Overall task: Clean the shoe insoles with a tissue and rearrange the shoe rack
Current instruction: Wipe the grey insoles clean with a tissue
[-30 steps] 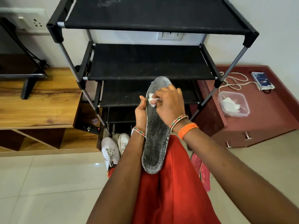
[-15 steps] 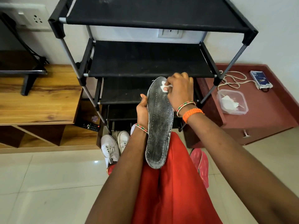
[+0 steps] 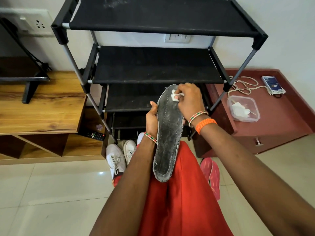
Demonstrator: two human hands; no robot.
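Observation:
A dark grey insole [image 3: 167, 133] with a stitched edge stands nearly upright over my red-clothed lap. My left hand [image 3: 151, 119] grips its left edge at mid-length. My right hand [image 3: 189, 99] pinches a small white tissue [image 3: 175, 96] and presses it on the insole's upper right tip. Behind them stands the black shoe rack [image 3: 158, 65], its fabric shelves bare and dusty.
White sneakers [image 3: 117, 157] lie on the tiled floor at the rack's foot, pink slippers [image 3: 211, 174] to my right. A clear plastic box [image 3: 242, 108] with tissues, a cable and a small device sit on the maroon cabinet [image 3: 281, 120]. A wooden TV unit [image 3: 40, 106] with a remote stands left.
My right hand has slid the tissue from the insole's upper middle up to its tip. The insole has tilted slightly more upright in my left hand.

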